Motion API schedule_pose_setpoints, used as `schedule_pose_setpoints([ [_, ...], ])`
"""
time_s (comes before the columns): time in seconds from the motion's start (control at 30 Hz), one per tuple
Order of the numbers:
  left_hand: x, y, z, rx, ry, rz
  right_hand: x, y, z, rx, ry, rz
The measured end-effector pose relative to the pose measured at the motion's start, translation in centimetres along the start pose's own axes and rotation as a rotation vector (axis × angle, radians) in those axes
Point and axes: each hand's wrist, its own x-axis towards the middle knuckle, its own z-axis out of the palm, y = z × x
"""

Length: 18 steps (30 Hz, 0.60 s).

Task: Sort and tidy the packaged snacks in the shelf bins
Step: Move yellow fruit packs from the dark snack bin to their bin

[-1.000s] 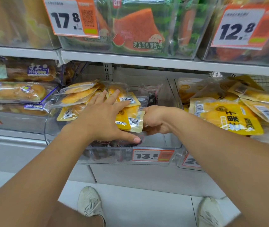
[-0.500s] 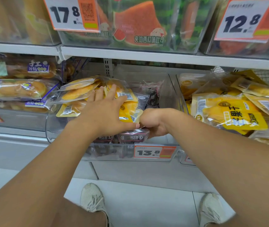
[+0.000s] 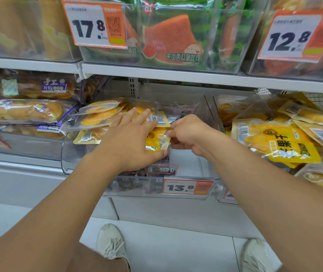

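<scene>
Glossy yellow snack pouches with clear windows and barcodes lie heaped in the clear plastic middle bin, over dark maroon packets. The left hand presses flat on the heap, fingers spread, while the right hand pinches one pouch's edge. The right bin holds more crinkly yellow pouches.

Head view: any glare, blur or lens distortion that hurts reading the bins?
Head view: even lighting, no hard shadows; glare streaks on the clear wrap of the watermelon toast packs; shelf edge bows from the wide-angle lens; edges soft, the 12.8 price tag slightly blurred; left hand and right hand sharp over the yellow snack packs.
</scene>
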Motion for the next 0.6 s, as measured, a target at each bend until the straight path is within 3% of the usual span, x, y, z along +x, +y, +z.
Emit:
schedule_pose_setpoints([
  [0.23,0.1,-1.4,-0.1,-0.025,0.011,0.011,2.1,-0.8,1.5,-0.247,0.050,-0.089],
  [0.43,-0.4,-0.1,-0.9,-0.001,0.101,0.062,0.4,0.2,-1.3,-0.323,0.087,-0.127],
  [0.53,-0.5,1.1,-1.3,-0.020,0.131,0.076,-2.2,0.2,-3.3,-0.365,0.080,-0.278],
  [0.6,-0.2,2.1,-1.7,-0.042,0.146,0.090,-4.5,0.2,-4.9,-0.538,0.093,-0.421],
])
